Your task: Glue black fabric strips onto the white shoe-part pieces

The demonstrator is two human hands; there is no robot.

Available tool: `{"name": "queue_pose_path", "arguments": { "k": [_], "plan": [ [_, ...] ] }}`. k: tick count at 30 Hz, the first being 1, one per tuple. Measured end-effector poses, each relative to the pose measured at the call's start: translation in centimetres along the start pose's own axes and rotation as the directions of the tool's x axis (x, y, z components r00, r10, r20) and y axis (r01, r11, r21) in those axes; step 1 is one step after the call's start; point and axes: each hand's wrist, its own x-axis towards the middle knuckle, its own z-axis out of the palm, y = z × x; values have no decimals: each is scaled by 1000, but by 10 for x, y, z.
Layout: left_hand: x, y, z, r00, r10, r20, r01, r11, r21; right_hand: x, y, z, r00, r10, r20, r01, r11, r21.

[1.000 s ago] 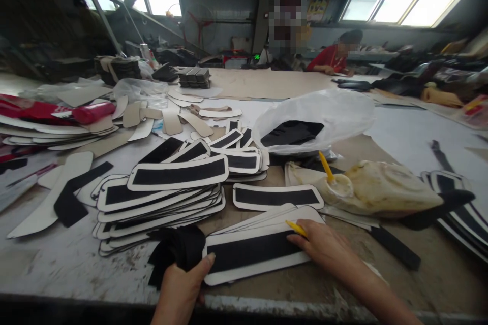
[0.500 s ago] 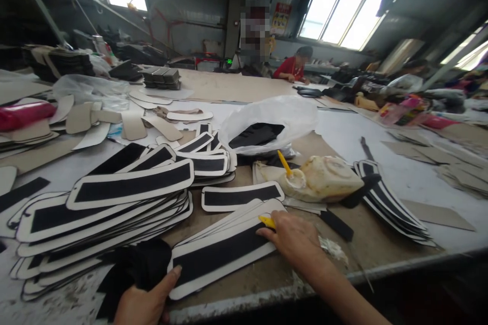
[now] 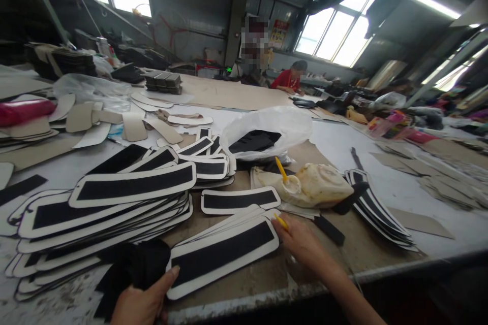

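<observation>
The tabletop (image 3: 381, 249) runs wide from the near edge far back into the workshop, its surface worn and stained, and it carries nearly everything in view. On its left part lies the big stack (image 3: 102, 213) of long white pieces with black centre strips, fanned out in many layers. Behind the middle sits a white bag (image 3: 290, 124) with black material showing in its open mouth. Just in front of the bag lies a yellowed jug (image 3: 324, 185) on its side, with a yellow stick standing in its neck. To the right of the jug a smaller pile (image 3: 381, 208) of the same black-and-white pieces curves toward the tabletop edge. A single piece (image 3: 240, 200) lies flat between the big stack and the jug. Nearest the person is the front piece (image 3: 223, 256), topmost of a few sheets, lying slanted close to the near edge. A wad of black cloth (image 3: 137, 269) sits just left of it. The left hand (image 3: 143, 302) rests with its thumb stretched out onto the lower left end of the front piece, fingers loosely curled over the cloth. The right hand (image 3: 299, 241) presses on the right end of that piece and grips a small yellow tool (image 3: 281, 221) between its fingers. Far back, a person in red (image 3: 285, 80) sits at the tabletop.
</observation>
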Motion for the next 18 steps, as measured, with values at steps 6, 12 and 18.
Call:
{"name": "queue_pose_path", "arguments": {
  "k": [6, 12, 18],
  "plan": [
    [-2, -1, -5, 999, 25, 37, -14, 963, -268, 5, -1, -5, 999, -24, 40, 24, 1000, -4],
    [-15, 6, -21, 997, 72, -2, -66, 888, -455, -3, -23, -21, 990, -139, -30, 142, 945, 294],
    [-22, 8, -40, 994, 9, 108, 60, 784, -617, -22, -42, -20, 957, -105, 272, -111, 730, 674]
  ]
}}
